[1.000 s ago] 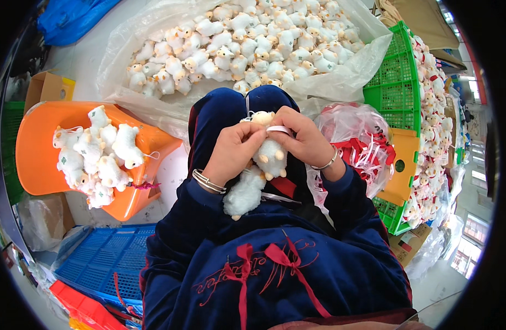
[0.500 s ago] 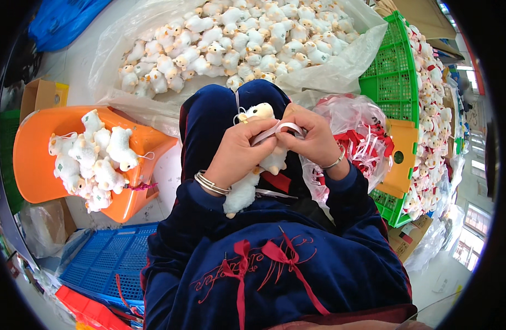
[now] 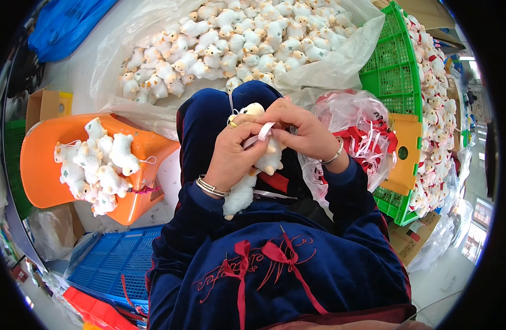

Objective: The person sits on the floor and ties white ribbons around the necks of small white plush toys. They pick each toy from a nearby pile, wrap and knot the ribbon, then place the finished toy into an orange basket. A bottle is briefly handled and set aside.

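Over my lap, my left hand (image 3: 235, 153) and my right hand (image 3: 301, 131) meet at a pale pink-white ribbon (image 3: 265, 131). Both hands pinch it between thumb and fingers, with a short folded part standing up between the fingertips. Beneath them is a small white plush animal (image 3: 271, 158), its cream head showing above my fingers; its neck is hidden by my hands. A second white plush animal (image 3: 239, 197) lies on my lap below my left hand. Beside it are a red piece of fabric (image 3: 275, 180) and a loose pale ribbon.
An orange chair (image 3: 41, 165) at left bears several white plush animals. Ahead, a large clear plastic sheet (image 3: 113, 71) carries a heap of them. At right are a bag of red and white ribbons (image 3: 368, 140) and a green crate (image 3: 393, 60). A blue crate (image 3: 115, 256) stands at lower left.
My hands have drawn closer together, my right hand shifting left. The wide ribbon loop at my right fingers is now a small fold between both hands. The plush animal has moved slightly left.
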The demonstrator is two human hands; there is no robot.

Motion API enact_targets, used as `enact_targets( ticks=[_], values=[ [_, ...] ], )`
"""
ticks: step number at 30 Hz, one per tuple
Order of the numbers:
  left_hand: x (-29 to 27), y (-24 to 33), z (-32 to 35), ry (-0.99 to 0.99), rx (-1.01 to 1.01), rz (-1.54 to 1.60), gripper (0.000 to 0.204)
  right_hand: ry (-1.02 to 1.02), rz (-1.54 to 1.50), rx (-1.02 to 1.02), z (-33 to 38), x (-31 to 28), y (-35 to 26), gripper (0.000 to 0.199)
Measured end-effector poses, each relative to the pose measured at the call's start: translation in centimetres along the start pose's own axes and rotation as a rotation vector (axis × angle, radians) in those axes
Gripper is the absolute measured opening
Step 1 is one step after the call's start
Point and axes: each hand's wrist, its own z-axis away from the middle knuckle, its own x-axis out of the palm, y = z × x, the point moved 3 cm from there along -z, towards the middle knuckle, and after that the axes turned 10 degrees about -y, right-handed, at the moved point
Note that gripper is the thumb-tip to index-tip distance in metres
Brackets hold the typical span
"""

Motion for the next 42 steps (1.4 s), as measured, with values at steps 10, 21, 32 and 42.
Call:
enact_targets(
  ticks=[10, 21, 32, 42],
  values=[
    [-0.7, -0.7, 0.6, 0.029, 0.072, -0.042, 0.017, -0.105, 0.076, 0.069, -1.3, -0.4, 0.1, 0.011],
    [-1.1, -1.0, 1.2, 0.169, 0.038, 0.026, 0.013, 0.188, -0.406, 0.270, -2.2, 0.2, 2.4, 0.017],
    [-0.7, 1.4, 0.4, 0.123, 0.116, -0.367, 0.012, 0.190, -0.671, 0.293, -3.2, 0.3, 2.3, 0.028],
    [-1.8, -1.8, 0.8, 0.363, -0.090, 0.082, 0.011, 0.327, -0.469, 0.116, -2.7, -0.8, 2.5, 0.017]
  ],
)
